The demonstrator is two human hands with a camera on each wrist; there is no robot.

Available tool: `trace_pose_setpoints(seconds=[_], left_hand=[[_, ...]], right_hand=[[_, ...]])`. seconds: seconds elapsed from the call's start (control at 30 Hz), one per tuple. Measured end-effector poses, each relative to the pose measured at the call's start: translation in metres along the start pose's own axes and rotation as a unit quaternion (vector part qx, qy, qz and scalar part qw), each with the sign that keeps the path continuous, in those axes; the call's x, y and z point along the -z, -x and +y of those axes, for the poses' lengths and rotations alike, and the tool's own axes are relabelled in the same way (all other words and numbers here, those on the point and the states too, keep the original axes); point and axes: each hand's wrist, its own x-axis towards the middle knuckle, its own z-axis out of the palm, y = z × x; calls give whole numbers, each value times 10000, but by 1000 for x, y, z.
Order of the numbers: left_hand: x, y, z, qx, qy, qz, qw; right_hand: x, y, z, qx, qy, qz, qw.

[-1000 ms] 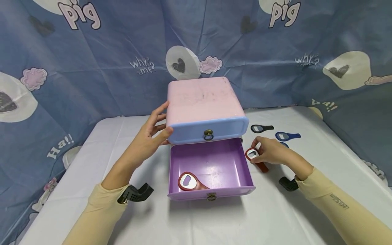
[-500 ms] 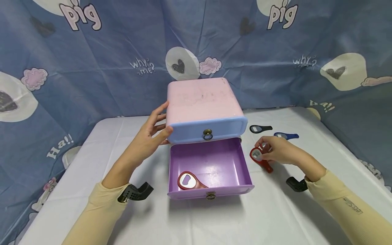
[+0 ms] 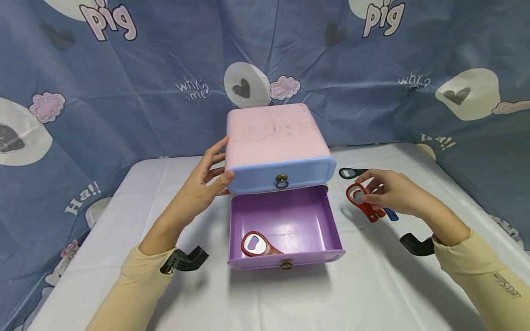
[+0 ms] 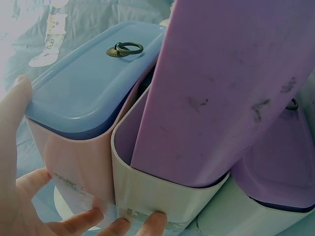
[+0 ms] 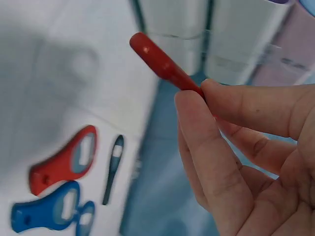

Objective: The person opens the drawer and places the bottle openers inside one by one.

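Note:
My right hand [image 3: 395, 192] pinches a red bottle opener [image 3: 368, 212] between thumb and fingertips, above the table right of the cabinet. Its rounded handle end [image 5: 155, 56] sticks out beyond my fingers in the right wrist view. My left hand [image 3: 193, 193] rests against the left side of the pink-topped drawer cabinet [image 3: 275, 133], fingers spread and thumb at the front edge of the blue drawer [image 4: 93, 83]. Below that, the purple drawer [image 3: 285, 207] is pulled out. Another red bottle opener [image 3: 269, 248] lies in it, near the front left.
On the white table, right of the cabinet, lie a red opener [image 5: 56, 167], two blue openers [image 5: 37, 209] and a black opener [image 3: 348, 173]. Under the pulled-out drawer is a closed purple drawer [image 4: 280, 162]. A printed blue cloth [image 3: 157, 92] hangs behind.
My right hand has risen and shifted right, away from the open drawer, carrying the red bottle opener. My left hand stays in place against the cabinet.

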Motion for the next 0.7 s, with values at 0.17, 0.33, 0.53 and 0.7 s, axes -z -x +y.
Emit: trace_pose_setpoints(seconds=[0.17, 0.33, 0.53, 0.7], left_hand=[[0, 0, 0, -6, -12, 16, 10000], [-2, -1, -1, -3, 3, 3, 10000], [-2, -2, -1, -36, -19, -21, 10000], [-1, -1, 0, -45, -52, -8, 10000]], right_hand=[[13, 8, -11, 13, -56, 320, 9995], [24, 20, -23, 183, -172, 550, 9982], [34, 34, -42, 509, -105, 890, 9947], [39, 38, -62, 511, -67, 961, 9940]])
